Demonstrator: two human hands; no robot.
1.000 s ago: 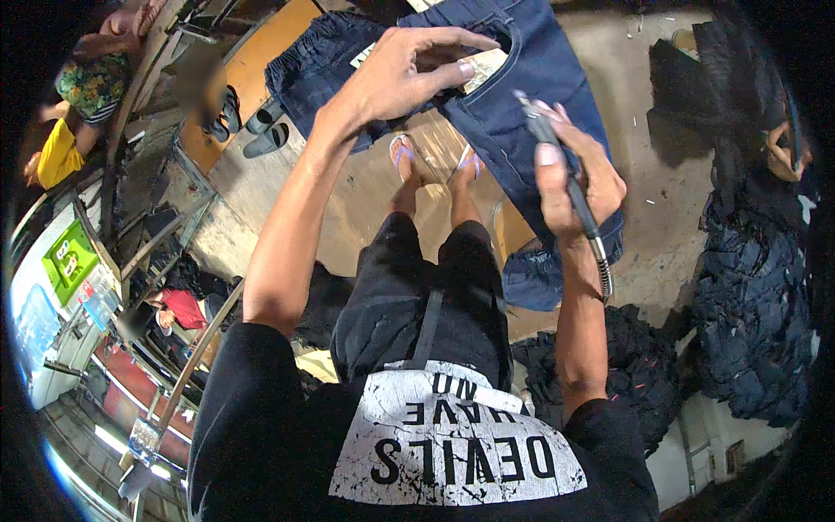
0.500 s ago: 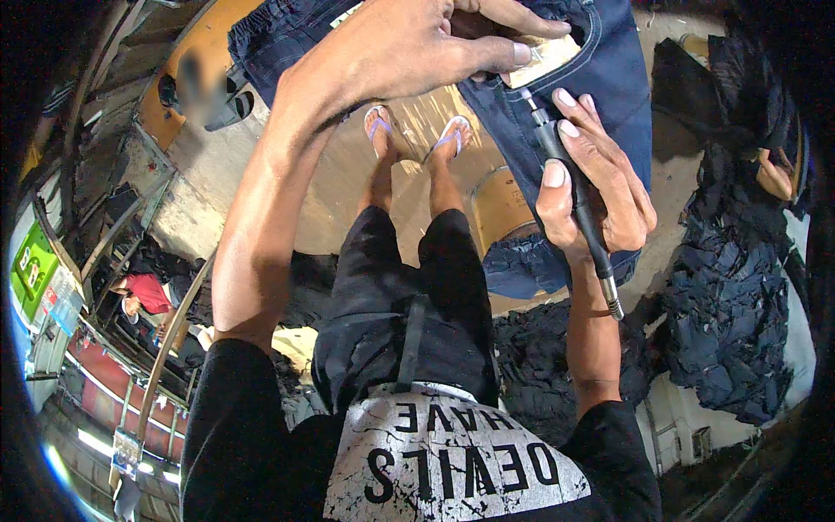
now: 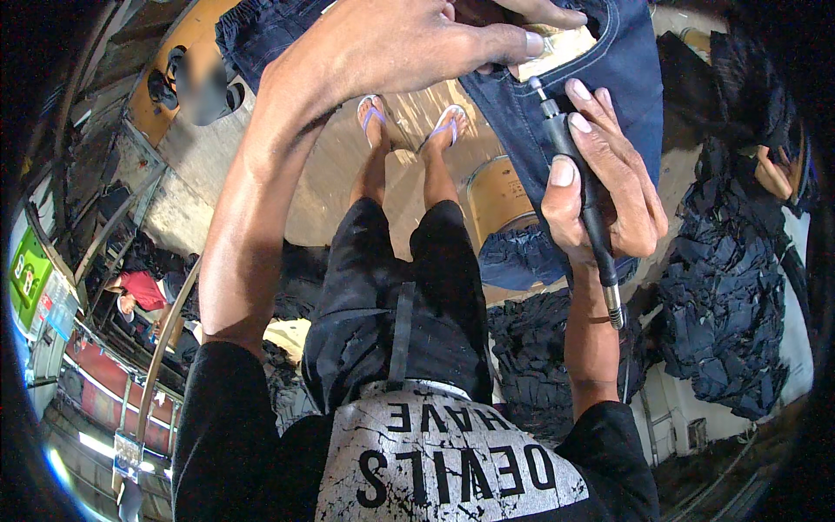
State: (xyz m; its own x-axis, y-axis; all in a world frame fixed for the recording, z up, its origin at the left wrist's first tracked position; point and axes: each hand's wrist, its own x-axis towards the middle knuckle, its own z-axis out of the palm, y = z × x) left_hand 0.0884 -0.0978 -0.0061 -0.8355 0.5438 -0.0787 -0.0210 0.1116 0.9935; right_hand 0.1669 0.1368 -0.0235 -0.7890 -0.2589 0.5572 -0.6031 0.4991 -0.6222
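Observation:
A pair of dark blue jeans [image 3: 609, 78] hangs in front of me at the top of the view. My left hand [image 3: 409, 43] presses flat on the waistband and pins a tan patch [image 3: 557, 48] under its fingers. My right hand [image 3: 600, 174] grips a slim black rotary tool [image 3: 583, 183] like a pen, its metal tip pointing up just below the patch. A flexible shaft runs down from the tool along my right forearm. My legs and feet in purple flip-flops [image 3: 409, 122] show below.
Piles of dark jeans lie at the right [image 3: 722, 296] and by my legs [image 3: 539, 348]. A tan drum [image 3: 500, 196] stands under the hanging jeans. Another person [image 3: 783, 165] is at the right edge, and one in red [image 3: 139, 291] at the left.
The jeans and both hands have come closer and higher in the view. My left hand has slid onto the patch, and the tool tip has risen toward it.

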